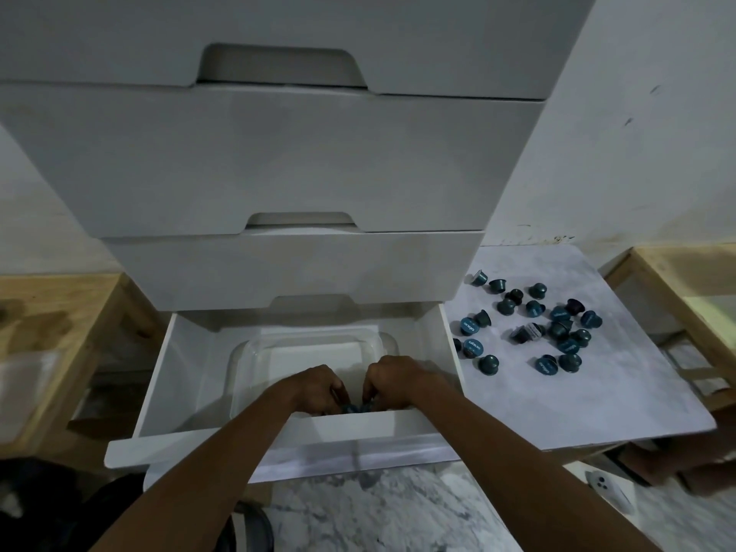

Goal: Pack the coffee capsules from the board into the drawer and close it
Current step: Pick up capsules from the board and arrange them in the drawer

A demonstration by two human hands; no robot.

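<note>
Both sets of fingers curl down around a few small teal coffee capsules at the near end of a clear plastic tub; the left hand and right hand sit knuckle to knuckle, gripping them. Best to release low so none bounce out. The tub rests in the open white drawer. Many more capsules lie scattered on the pale marbled board to the right. The drawer's near wall hides the fingertips.
</note>
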